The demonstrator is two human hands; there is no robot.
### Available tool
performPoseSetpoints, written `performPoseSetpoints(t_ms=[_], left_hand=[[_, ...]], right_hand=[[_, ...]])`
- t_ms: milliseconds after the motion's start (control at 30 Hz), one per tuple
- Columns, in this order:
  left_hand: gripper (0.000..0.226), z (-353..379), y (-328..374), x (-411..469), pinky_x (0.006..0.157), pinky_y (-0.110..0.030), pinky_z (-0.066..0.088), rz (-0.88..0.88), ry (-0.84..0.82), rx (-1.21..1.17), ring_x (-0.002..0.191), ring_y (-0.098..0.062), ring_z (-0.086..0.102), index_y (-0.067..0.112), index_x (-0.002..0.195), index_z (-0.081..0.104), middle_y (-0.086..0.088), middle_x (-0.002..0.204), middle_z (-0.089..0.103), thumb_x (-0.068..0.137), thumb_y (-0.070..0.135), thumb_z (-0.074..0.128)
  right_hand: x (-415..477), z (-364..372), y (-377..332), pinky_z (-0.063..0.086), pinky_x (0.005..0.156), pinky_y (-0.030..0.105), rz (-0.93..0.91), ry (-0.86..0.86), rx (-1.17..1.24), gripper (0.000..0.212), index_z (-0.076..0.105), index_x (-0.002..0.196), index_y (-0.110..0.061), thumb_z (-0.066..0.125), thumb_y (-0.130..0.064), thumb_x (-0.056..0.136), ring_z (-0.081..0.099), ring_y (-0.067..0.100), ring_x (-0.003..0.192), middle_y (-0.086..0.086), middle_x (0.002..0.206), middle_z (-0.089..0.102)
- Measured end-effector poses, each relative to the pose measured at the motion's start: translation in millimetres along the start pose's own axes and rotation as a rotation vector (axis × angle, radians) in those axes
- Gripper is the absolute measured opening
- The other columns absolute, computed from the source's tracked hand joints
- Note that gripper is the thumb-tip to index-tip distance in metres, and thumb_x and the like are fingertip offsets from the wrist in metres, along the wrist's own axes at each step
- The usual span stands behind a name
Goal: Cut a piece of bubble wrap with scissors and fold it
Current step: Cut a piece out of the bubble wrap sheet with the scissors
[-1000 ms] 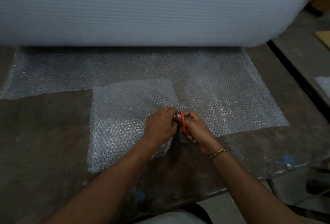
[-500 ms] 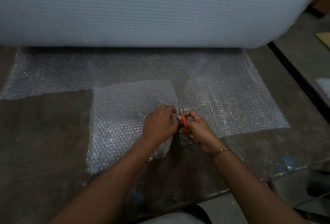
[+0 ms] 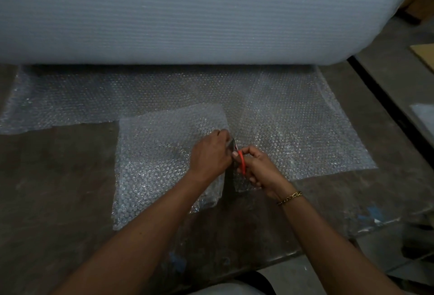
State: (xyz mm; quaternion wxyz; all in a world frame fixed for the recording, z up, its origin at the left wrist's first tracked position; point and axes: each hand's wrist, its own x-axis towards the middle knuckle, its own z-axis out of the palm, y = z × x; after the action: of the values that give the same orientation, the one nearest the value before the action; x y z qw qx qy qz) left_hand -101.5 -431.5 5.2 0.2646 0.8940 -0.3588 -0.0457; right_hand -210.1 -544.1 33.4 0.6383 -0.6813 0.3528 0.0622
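One bubble wrap roll, one unrolled sheet, one pair of scissors with your right hand fingers clamped round it, your left hand fingers pinching the cut flap, cut gap wider than before.

One bubble wrap roll, one unrolled sheet before the roll, one smaller piece, one pair of scissors, two hands counted, left hand and right hand, one bracelet

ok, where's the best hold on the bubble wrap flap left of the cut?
Pinch the flap at its free right edge, beside the scissors, coming from the near left, where the left hand grips now. The film is limp; holding there likely keeps it taut.
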Motion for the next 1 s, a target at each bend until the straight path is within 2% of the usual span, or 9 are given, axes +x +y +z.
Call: performPoseSetpoints(t_ms=[67,267,433,667,833,1000], left_hand=[[0.022,0.8,-2.3,-2.1,0.068,-0.031,0.039,-0.002,0.015,-0.03,0.092,-0.025,0.064,0.019,0.113,0.06,-0.002,0.111,0.065,0.096,0.032,0.059],[0.021,1.3,-3.4,-5.8,0.072,-0.036,0.051,-0.008,0.027,-0.082,0.091,-0.022,0.063,0.019,0.112,0.064,0.001,0.108,0.064,0.095,0.031,0.06],[0.02,0.4,-2.0,-5.9,0.073,-0.035,0.051,-0.023,0.026,-0.093,0.093,-0.02,0.062,0.02,0.111,0.065,0.002,0.108,0.064,0.094,0.031,0.06],[0.022,0.0,-0.4,-7.1,0.073,-0.035,0.051,-0.023,0.002,-0.11,0.093,-0.021,0.062,0.02,0.112,0.064,0.002,0.11,0.063,0.093,0.029,0.061],[0.026,0.0,-0.9,-7.6,0.077,-0.037,0.052,-0.033,-0.013,-0.128,0.096,-0.021,0.062,0.02,0.116,0.064,0.001,0.112,0.063,0.092,0.027,0.064],[0.022,-1.3,0.0,-8.6,0.077,-0.039,0.053,-0.043,-0.002,-0.146,0.094,-0.021,0.062,0.019,0.114,0.066,0.001,0.109,0.064,0.092,0.022,0.061]], right_hand=[[0.1,1.3,3.7,0.023,0.037,0.017,-0.004,-0.011,-0.011,0.028,0.059,0.101,-0.021,0.063,-0.048,0.094,0.039,0.006,0.041,0.001,0.069,0.064],[2.5,6.3,6.5,0.022,0.037,0.018,0.0,-0.023,-0.006,0.03,0.058,0.102,-0.021,0.06,-0.05,0.096,0.038,0.006,0.041,-0.001,0.068,0.063],[8.7,5.7,1.4,0.023,0.039,0.018,-0.007,-0.002,-0.009,0.036,0.061,0.106,-0.019,0.06,-0.053,0.094,0.04,0.007,0.042,0.0,0.069,0.064],[10.8,3.1,-0.5,0.023,0.036,0.017,-0.01,-0.038,-0.014,0.026,0.059,0.102,-0.024,0.06,-0.049,0.096,0.039,0.006,0.042,0.002,0.072,0.062],[10.7,2.0,0.5,0.023,0.036,0.017,-0.017,-0.046,-0.001,0.018,0.061,0.106,-0.023,0.064,-0.038,0.096,0.039,0.002,0.041,-0.002,0.068,0.059],[13.9,3.6,-3.4,0.022,0.036,0.017,-0.006,-0.056,0.025,0.024,0.058,0.1,-0.024,0.06,-0.048,0.096,0.039,0.005,0.04,-0.002,0.066,0.06]])
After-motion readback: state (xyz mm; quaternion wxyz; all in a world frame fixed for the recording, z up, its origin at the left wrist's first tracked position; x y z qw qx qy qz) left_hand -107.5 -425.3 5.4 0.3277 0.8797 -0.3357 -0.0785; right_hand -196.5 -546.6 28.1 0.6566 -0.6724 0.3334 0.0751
